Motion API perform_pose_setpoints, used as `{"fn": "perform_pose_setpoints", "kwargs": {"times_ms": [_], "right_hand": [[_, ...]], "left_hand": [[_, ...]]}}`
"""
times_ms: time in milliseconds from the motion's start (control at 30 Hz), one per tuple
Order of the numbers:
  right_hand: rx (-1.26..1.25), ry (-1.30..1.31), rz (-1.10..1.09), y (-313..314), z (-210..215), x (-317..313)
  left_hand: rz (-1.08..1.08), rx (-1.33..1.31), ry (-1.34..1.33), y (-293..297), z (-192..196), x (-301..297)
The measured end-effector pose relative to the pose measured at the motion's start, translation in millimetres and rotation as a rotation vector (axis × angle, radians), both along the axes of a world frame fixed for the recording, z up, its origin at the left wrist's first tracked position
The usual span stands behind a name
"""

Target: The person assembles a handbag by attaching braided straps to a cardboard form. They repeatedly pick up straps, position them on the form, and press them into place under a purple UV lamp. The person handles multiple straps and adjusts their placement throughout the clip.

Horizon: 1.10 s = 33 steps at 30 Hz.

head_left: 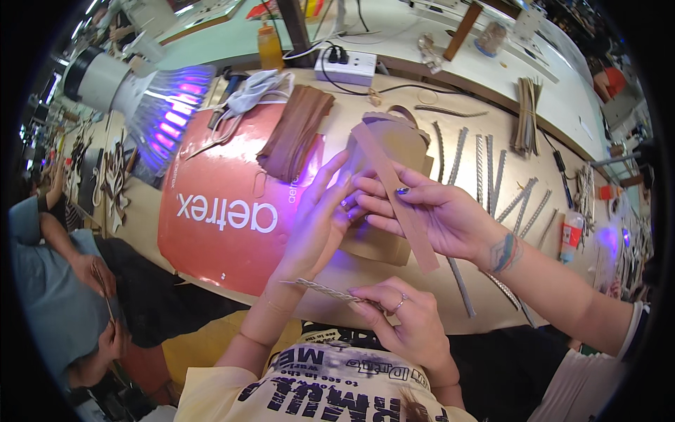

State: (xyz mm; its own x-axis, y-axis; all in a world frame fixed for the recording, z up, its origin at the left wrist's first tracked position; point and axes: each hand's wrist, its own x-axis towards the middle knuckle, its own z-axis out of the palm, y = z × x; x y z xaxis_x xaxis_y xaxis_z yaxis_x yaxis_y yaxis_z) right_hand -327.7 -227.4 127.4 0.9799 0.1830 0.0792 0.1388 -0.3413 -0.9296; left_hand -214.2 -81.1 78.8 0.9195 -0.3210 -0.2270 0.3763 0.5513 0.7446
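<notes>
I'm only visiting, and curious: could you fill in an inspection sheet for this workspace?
Surface: gold-coloured tabletop, partly covered by a red sheet.
Job's things: braided grey strand; flat tan strip in another person's hand.
Clutter: loose grey braids, a stack of brown pieces, an orange bottle.
Left hand: fingers extended near the tan strip; contact unclear.
Right hand: fingers closed on the braided strand.
Cables: black cable near a white power strip with plugs in it.
Surroundings: lit lamp, white table beyond, a seated co-worker at left.
</notes>
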Motion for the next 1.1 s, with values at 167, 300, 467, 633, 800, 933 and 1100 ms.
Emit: {"fn": "perform_pose_setpoints", "kwargs": {"times_ms": [167,300,467,633,800,933,1100], "right_hand": [[-0.050,-0.007,0.033,4,-2,3],[-0.066,0.004,0.050,6,-4,6],[-0.067,0.064,0.047,6,-5,6],[0.043,0.124,-0.084,4,-7,4],[0.181,0.200,-0.301,-3,-10,0],[0.202,0.191,-0.393,-3,-12,-2],[0.133,-0.048,-0.339,7,-13,9]], "left_hand": [[0.043,0.042,-0.015,-2,-3,19],[0.105,0.070,-0.038,0,-5,27],[0.144,0.059,-0.132,-3,-4,33],[0.187,0.137,-0.161,-7,0,33],[0.286,0.168,-0.151,1,14,18],[0.327,0.174,-0.147,15,28,4],[0.266,0.014,-0.066,26,37,-11]]}}
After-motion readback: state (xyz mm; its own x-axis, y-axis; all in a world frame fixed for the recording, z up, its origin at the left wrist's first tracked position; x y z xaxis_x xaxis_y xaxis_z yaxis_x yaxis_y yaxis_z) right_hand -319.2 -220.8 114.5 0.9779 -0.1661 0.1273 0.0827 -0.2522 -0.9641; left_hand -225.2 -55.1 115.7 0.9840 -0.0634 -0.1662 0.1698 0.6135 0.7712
